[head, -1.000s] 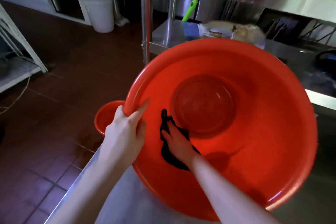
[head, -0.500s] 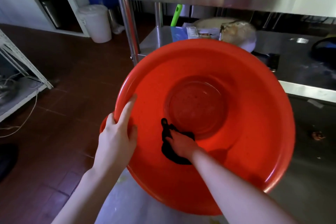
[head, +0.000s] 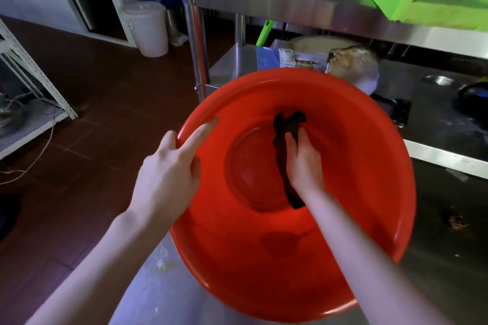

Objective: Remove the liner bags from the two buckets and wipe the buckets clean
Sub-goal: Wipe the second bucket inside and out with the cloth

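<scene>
Wiping inside the tilted red bucket (head: 356, 192).
My left hand (head: 169, 177) clasps its rim; my right hand (head: 303, 163) holds the dark cloth (head: 286, 137) pressed to the base beneath its palm. I'd sweep outward in circles, rim braced firmly.

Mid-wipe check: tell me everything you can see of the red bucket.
The red bucket is wide, round, glossy plastic with a rolled rim and a flat circular base; no liner shows inside. It is tipped so its mouth faces the camera, its lower edge above a steel table. The left hand grips its left rim, index finger lying along it. The right hand holds a dark cloth against the inside, at the base's edge.
</scene>
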